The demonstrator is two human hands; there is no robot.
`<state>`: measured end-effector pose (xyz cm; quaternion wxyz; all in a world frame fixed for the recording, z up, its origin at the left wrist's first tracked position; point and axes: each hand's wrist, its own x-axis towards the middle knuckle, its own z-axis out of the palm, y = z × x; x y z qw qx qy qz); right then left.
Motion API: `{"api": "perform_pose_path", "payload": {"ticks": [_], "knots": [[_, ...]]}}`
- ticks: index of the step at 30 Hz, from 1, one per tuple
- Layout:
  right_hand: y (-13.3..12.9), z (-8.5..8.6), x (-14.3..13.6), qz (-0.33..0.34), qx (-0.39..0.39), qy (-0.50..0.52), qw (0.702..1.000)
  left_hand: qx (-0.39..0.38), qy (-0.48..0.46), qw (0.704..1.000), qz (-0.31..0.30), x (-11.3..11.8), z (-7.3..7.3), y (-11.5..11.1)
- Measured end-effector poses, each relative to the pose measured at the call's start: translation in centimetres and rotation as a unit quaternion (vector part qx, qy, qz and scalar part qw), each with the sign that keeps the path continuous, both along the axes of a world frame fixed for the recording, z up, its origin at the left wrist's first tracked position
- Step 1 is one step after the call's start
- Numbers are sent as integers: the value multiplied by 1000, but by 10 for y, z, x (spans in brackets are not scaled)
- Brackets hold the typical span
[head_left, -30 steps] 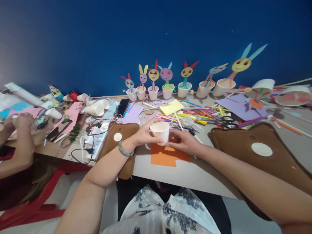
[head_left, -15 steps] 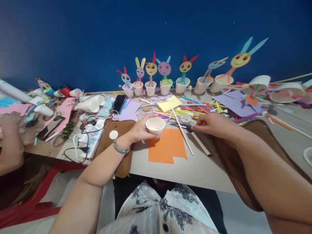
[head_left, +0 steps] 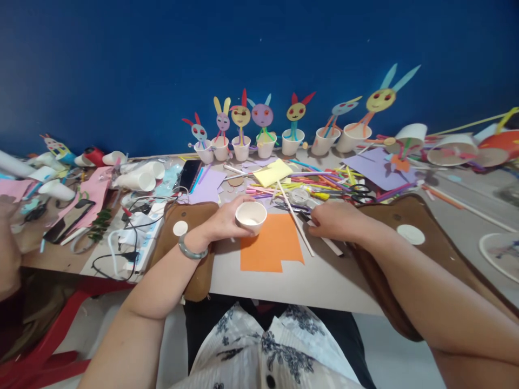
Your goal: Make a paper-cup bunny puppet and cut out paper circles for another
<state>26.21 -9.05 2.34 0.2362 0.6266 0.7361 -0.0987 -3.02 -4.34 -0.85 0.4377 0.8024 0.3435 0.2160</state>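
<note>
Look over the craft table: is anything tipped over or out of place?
Yes. Several paper cups lie on their sides at the left, while the bunny cups by the wall stand upright. Coloured straws lie scattered loose.

The wall (head_left: 121, 65) across the top of the frame was deep blue. At the centre, the paper cup (head_left: 251, 217) was white and the paper sheet (head_left: 272, 249) below it was orange. The bracelet (head_left: 192, 252) left of centre was grey-green. The two pads (head_left: 421, 254) were brown. At the bottom, the blouse (head_left: 263, 351) was white with dark flowers.
</note>
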Motion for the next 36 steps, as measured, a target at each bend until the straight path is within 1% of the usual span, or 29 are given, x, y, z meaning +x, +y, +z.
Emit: {"api": "perform_pose_path", "payload": {"ticks": [12,18,21,27,29,32,36], "knots": [[3,2,12,-28,3,4,1000,8,42,999,-31,7,12,-7],[4,1,15,-43,16,3,999,-2,49,997,-58,5,12,-8],[6,-2,15,-50,46,10,998,-14,58,996,-71,5,11,-9],[11,-10,14,-73,161,71,982,-15,65,995,-73,6,11,-10],[12,-11,10,-64,172,92,979,-9,75,994,-75,6,12,-10],[12,-8,1,-22,153,105,982,-7,82,993,-84,5,15,-12],[13,-2,-11,32,114,72,990,-2,88,992,-87,5,19,-13]]}}
